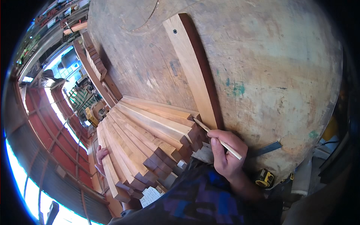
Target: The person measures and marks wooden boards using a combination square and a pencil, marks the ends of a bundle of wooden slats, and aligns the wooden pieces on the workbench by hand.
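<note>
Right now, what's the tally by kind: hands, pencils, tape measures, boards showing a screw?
Left hand and right hand: 2
Pencil: 1
Tape measure: 1
Board showing a screw: 1
Total: 5

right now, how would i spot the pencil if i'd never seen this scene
Start at the large scuffed wooden tabletop and find the row of wooden strips at its lower left. By the row's right end, the right hand pinches the pencil in its fingers. It is pale and slender with a dark pointed tip, far thinner than any strip nearby.
</note>
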`<state>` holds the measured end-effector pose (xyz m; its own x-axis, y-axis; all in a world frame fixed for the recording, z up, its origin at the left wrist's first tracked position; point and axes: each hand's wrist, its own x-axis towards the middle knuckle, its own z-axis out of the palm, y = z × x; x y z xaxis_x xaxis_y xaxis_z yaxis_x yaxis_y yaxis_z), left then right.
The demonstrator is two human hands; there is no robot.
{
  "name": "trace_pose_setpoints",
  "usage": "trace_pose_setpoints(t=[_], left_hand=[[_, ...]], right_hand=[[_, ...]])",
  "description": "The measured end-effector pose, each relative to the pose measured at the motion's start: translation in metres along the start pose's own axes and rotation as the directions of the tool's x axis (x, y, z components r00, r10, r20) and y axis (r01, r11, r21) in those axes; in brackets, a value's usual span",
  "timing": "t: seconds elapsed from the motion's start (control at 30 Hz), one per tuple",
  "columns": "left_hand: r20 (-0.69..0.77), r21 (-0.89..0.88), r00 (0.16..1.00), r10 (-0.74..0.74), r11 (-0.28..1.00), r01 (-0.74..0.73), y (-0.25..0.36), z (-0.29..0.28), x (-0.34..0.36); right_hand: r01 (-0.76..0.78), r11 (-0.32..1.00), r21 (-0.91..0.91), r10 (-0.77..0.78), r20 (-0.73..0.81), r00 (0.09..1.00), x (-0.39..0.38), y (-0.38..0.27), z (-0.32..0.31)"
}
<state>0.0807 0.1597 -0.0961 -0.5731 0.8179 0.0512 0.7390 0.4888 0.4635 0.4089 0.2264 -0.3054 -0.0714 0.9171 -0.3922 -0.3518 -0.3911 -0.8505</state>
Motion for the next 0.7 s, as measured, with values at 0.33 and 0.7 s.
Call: trace_pose_setpoints(t=[0.33, 0.7], left_hand=[[0.05, 0.06, 0.998, 0.03, 0.998, -0.033, -0.003, -0.004, 0.004], [0.093, 0.115, 0.994, 0.064, 0.991, -0.074, -0.003, -0.001, 0.012]], right_hand=[[0.042, 0.995, 0.094, -0.034, -0.087, 0.996, -0.011, -0.005, -0.011], [0.067, 0.985, 0.157, -0.051, -0.105, 0.993, -0.017, -0.006, -0.016]])
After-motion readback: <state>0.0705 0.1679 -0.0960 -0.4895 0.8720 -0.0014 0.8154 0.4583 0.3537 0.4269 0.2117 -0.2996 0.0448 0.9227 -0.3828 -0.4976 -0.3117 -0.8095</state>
